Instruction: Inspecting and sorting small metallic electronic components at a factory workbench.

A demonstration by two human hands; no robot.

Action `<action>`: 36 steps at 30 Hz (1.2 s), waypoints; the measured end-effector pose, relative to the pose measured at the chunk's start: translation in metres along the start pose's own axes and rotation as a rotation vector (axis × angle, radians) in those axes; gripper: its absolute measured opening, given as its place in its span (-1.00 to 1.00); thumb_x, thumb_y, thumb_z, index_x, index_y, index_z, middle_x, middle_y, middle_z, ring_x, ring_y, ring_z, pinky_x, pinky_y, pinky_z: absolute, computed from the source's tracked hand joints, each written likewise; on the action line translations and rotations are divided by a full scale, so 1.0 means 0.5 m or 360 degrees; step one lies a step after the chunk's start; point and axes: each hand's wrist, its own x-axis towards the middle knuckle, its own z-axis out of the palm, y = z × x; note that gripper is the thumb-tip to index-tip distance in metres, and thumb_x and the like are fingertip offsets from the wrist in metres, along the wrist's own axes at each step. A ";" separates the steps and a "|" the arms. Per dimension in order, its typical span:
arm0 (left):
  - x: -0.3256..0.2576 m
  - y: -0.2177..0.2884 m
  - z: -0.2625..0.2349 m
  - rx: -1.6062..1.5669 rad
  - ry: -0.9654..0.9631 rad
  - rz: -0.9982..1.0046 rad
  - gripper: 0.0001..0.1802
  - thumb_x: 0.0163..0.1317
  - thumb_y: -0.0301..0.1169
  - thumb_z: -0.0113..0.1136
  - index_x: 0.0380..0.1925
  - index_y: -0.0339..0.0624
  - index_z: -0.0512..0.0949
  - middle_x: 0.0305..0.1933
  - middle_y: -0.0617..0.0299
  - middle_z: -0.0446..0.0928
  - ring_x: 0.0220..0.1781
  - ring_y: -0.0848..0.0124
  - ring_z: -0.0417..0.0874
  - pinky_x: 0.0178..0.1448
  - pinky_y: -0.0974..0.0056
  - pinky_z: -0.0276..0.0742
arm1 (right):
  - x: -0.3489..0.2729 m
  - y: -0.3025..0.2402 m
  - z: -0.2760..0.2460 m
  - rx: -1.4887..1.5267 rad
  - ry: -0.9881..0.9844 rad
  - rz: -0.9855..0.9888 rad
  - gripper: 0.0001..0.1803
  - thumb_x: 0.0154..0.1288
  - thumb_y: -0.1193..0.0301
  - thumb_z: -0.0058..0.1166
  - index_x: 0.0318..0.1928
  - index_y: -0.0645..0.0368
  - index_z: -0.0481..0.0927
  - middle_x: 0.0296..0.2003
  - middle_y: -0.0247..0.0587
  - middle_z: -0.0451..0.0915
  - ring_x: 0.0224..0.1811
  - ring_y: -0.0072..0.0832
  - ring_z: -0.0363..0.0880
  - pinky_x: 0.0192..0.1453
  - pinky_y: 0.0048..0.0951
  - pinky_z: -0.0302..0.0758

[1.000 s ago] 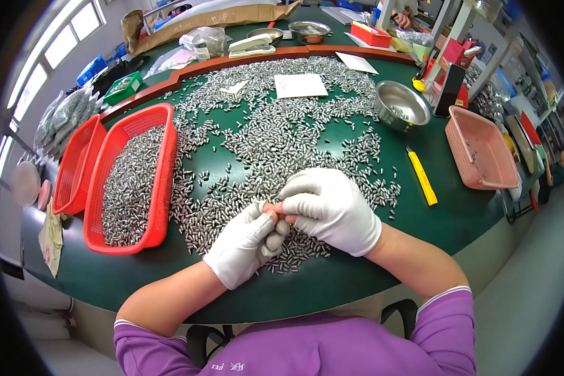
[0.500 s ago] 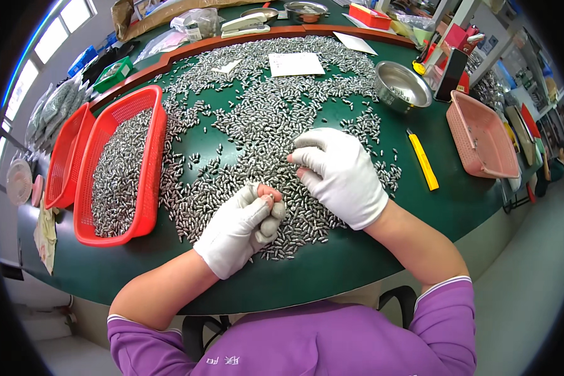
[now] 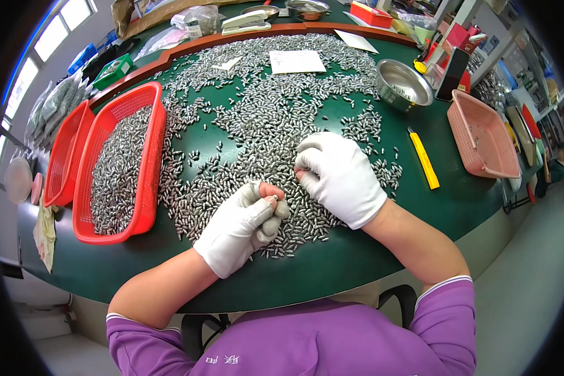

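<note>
Both my hands wear white gloves with the fingertips cut away. My left hand (image 3: 244,224) is curled into a fist over the near edge of a wide spread of small silver metal pieces (image 3: 263,119) on the green table (image 3: 332,263); it pinches one small silver piece (image 3: 274,197) between thumb and forefinger and seems to hold more in the palm. My right hand (image 3: 341,178) rests palm down on the pile just to the right, its fingers bent onto the loose pieces close to the left hand's fingertips.
A red basket (image 3: 145,156) full of silver pieces stands at the left, with a second red basket (image 3: 66,156) beside it. A steel bowl (image 3: 402,84), a yellow utility knife (image 3: 424,160), a pink basket (image 3: 482,135) and a white paper sheet (image 3: 296,61) lie to the right and back.
My hands have drawn slightly apart. The left hand has pulled back toward me into a tighter fist, and the right hand has shifted a little right over the pile.
</note>
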 end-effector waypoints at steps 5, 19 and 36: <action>-0.001 -0.003 0.004 0.0021 -0.0014 0.0017 -0.90 0.41 -0.36 0.07 -0.15 -0.06 0.41 -0.30 0.36 0.50 -0.47 0.65 0.38 -0.39 0.55 0.33 | 0.029 -0.011 -0.014 0.0370 0.0268 -0.0598 -0.72 -0.18 0.60 0.18 -0.33 0.13 0.58 -0.28 -0.13 0.58 -0.29 -0.12 0.62 -0.34 -0.23 0.57; -0.003 0.002 0.011 0.0011 0.0060 -0.0019 -0.92 0.38 -0.37 0.11 -0.19 -0.05 0.45 -0.29 0.34 0.48 -0.48 0.63 0.33 -0.39 0.53 0.26 | 0.005 0.019 -0.044 -0.0222 0.0080 0.0101 -0.84 -0.05 0.46 0.30 -0.40 0.17 0.62 -0.27 -0.19 0.60 -0.15 -0.23 0.59 0.00 -0.26 0.51; -0.001 -0.004 -0.002 -0.0126 -0.0087 0.0058 -0.79 0.34 -0.41 0.13 -0.07 -0.09 0.38 -0.22 0.30 0.51 -0.40 0.60 0.43 -0.32 0.49 0.37 | -0.004 0.006 -0.006 0.0115 -0.0037 0.0083 -0.90 -0.01 0.51 0.24 -0.41 0.16 0.60 -0.29 -0.18 0.58 -0.17 -0.19 0.57 -0.06 -0.26 0.51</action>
